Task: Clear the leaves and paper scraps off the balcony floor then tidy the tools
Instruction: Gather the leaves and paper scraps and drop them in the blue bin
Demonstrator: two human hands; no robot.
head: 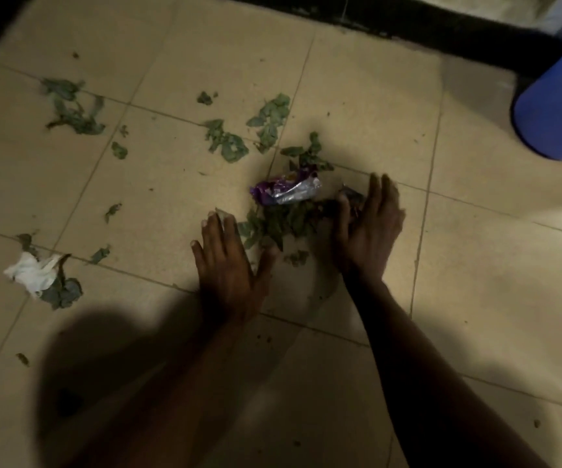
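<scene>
The beige tiled floor (357, 96) carries torn green leaf scraps (228, 143), strewn over its left and middle. A crumpled purple-and-silver foil wrapper (286, 192) lies against a small leaf heap (279, 224). A crumpled white paper scrap (31, 271) touches leaves at the left. A blue plastic drum (556, 109) is at the far right.

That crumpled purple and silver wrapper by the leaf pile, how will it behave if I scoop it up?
The wrapper looks like thin crumpled foil, so it is probably very light and floppy, crushing easily in a grip. Its shiny surface may be slick, so it could slip away from the leaf pile when pushed. Crumpled flat, it likely won't roll.
</scene>
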